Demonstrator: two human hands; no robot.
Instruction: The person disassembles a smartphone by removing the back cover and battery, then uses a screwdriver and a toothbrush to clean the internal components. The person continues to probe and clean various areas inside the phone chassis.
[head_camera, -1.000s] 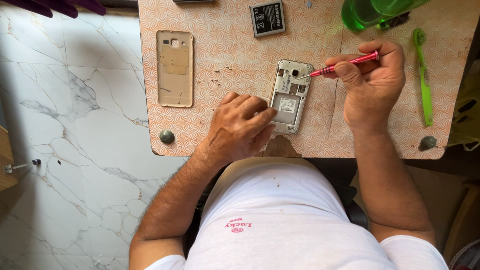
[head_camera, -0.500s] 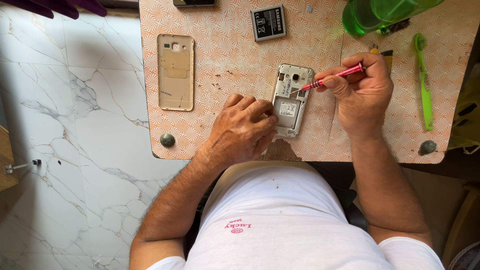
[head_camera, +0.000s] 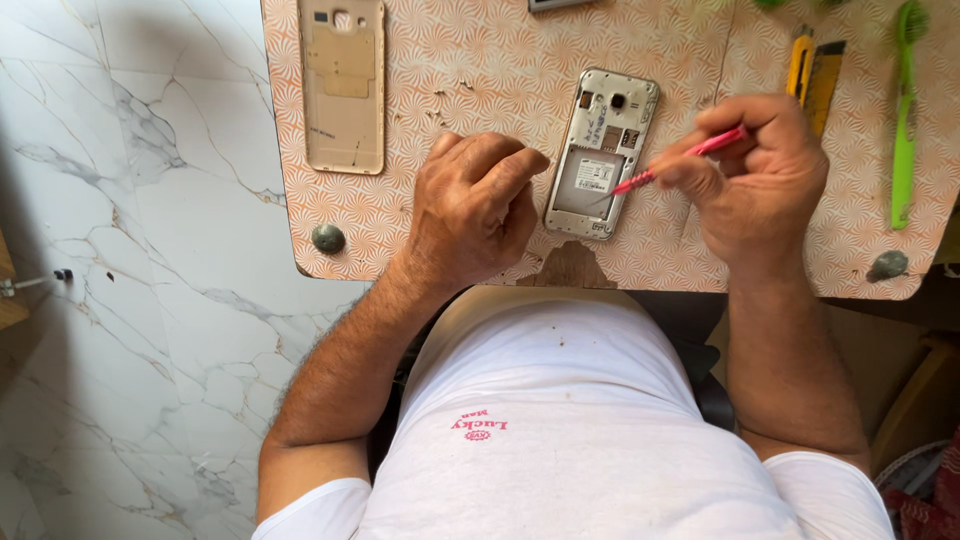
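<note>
- The surface (head_camera: 480, 60) is covered in a worn sheet printed with orange and white fan shapes; the near edge is chipped, and two round dull metal studs are set near its corners.
- A phone (head_camera: 600, 152) with its back removed is seen lying flat near the front edge of the surface, between the two hands. A silver frame with rounded corners, a pale label in the empty battery bay and small dark parts near the camera end are shown.
- A flat, beige back cover (head_camera: 343, 82) is laid inner side up, well apart to the left.
- A yellow and black cutter (head_camera: 812, 72) and a green toothbrush (head_camera: 905, 110) are noted at the right.
- The left hand (head_camera: 475, 205) is curled loosely, fingers bent, and is pressed on the surface against the phone's left edge; nothing is gripped.
- The right hand (head_camera: 755, 175) is closed around a thin red screwdriver (head_camera: 680, 163), whose tip is held at the phone's right edge.
- A white marble floor (head_camera: 130, 300) is seen below.
</note>
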